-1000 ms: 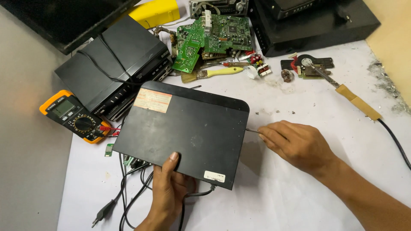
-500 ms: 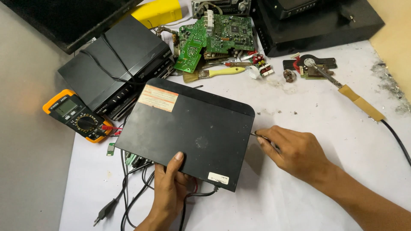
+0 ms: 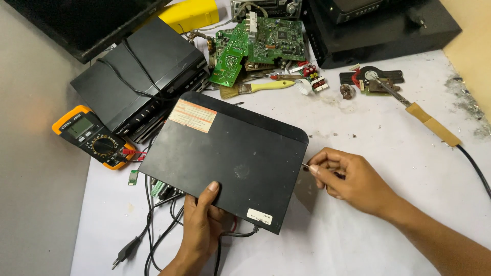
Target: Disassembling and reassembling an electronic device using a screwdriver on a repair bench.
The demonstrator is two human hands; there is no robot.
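Head view shows a white work surface, dusty with specks and grit beyond my right hand. My left hand grips the near edge of a flat black device case, thumb on top, fingers curled underneath. The case sits tilted between my hands. My right hand is closed around a thin screwdriver, its tip touching the case's right edge. Past my left hand lie a yellow multimeter and a second black unit; black cables trail beside that wrist. Beyond the case are a green circuit board, a yellow-handled brush and, beyond my right hand, a soldering iron. Bare surface lies below my right forearm; a grey floor runs along the sheet's edge, left of my left hand.
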